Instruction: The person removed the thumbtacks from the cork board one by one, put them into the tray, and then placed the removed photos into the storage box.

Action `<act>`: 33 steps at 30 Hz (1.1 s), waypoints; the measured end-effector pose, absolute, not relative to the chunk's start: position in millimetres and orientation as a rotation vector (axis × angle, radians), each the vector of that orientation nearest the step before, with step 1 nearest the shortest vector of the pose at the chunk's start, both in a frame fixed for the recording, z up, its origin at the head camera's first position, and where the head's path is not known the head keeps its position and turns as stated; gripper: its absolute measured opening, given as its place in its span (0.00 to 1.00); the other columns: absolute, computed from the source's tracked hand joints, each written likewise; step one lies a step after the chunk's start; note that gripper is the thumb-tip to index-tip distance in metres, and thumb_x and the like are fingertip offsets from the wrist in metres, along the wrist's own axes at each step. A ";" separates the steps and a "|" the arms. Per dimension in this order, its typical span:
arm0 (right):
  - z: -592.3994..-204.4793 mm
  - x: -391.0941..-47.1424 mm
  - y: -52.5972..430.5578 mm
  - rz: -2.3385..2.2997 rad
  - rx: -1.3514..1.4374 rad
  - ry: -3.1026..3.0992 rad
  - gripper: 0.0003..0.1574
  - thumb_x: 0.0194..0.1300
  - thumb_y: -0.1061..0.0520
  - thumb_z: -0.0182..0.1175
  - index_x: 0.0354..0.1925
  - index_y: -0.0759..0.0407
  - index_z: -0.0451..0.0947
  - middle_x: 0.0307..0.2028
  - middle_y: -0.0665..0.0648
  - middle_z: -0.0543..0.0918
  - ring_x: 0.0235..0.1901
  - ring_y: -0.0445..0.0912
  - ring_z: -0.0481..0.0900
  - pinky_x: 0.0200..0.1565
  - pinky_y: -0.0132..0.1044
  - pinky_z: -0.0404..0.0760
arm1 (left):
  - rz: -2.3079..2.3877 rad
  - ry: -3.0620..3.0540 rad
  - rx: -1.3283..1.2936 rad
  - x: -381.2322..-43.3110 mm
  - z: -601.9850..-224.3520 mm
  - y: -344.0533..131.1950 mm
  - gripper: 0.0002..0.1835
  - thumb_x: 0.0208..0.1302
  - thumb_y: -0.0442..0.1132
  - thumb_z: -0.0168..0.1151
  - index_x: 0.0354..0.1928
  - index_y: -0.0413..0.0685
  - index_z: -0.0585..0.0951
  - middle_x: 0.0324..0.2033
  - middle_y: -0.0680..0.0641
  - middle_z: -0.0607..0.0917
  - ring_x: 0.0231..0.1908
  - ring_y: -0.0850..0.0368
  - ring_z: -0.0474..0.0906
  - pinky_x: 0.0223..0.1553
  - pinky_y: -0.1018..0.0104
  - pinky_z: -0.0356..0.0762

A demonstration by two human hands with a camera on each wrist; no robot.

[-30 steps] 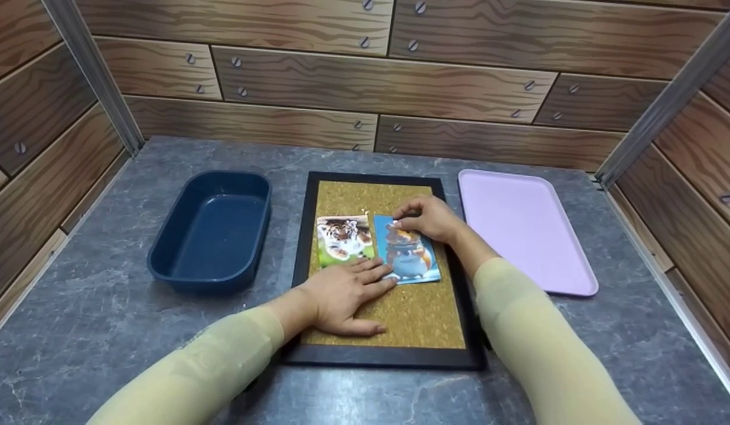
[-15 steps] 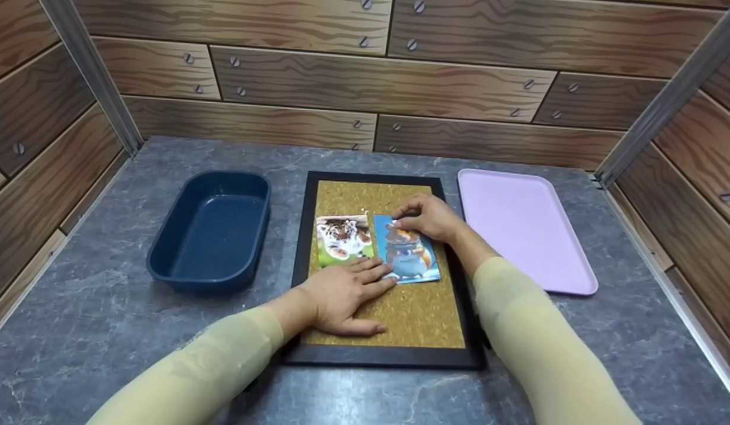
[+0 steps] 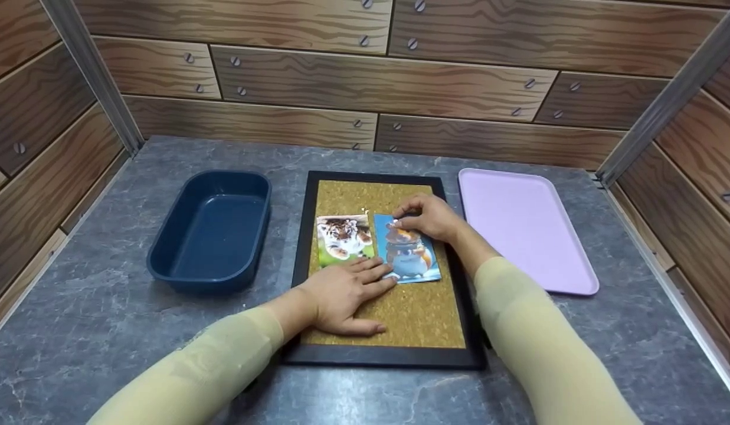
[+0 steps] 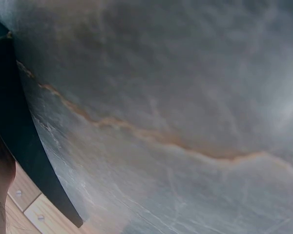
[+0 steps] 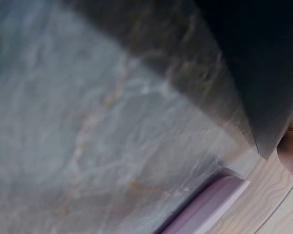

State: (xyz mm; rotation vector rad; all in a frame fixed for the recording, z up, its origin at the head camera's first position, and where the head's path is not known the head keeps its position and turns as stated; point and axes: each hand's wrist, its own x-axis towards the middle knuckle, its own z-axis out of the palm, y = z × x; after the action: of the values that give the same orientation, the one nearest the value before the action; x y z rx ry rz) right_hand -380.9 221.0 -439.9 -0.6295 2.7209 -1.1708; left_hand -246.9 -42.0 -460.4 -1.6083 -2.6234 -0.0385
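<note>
A framed cork board [image 3: 412,316] lies on the table with two picture cards on it. My left hand [image 3: 344,298] rests flat, palm down, across the lower edge of the tiger card [image 3: 344,236], its fingertips reaching the lower left of the blue card [image 3: 409,260], which shows a cartoon animal. At the top of the blue card my right hand [image 3: 432,218] has thumb and index finger pinched around a small pale pin, mostly hidden by the fingers. A tiny clear pin [image 3: 365,211] shows by the tiger card's upper right corner.
A deep dark blue bin [image 3: 158,265] stands left of the board. To the right lies a flat lilac tray [image 3: 530,224], close to my right forearm. Wood-patterned walls [image 3: 317,77] enclose the grey marbled table [image 3: 93,307] at the back and sides.
</note>
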 end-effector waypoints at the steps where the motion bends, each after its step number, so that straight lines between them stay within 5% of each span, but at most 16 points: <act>1: -439.9 -380.9 221.1 -1.173 -0.627 2.719 0.13 0.65 0.59 0.76 0.46 0.63 0.90 0.52 0.61 0.88 0.58 0.56 0.81 0.66 0.51 0.74 | -0.036 -2.624 -1.609 -247.0 -460.3 -41.9 0.47 0.77 0.74 0.41 0.84 0.49 0.60 0.82 0.43 0.61 0.81 0.46 0.54 0.80 0.55 0.52; 33: -439.6 -380.8 221.2 -1.204 -0.564 2.680 0.12 0.66 0.60 0.75 0.47 0.64 0.89 0.54 0.62 0.86 0.59 0.55 0.80 0.66 0.50 0.74 | -0.041 -2.606 -1.612 -247.0 -460.4 -42.3 0.47 0.77 0.73 0.43 0.84 0.48 0.61 0.81 0.42 0.61 0.81 0.45 0.55 0.80 0.56 0.52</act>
State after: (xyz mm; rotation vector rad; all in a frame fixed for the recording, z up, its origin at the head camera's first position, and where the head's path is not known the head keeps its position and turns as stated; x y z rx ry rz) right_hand -380.8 221.2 -439.6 -0.5637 2.6803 -1.2039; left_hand -247.0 -42.3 -460.4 -1.6121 -2.6056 -0.0415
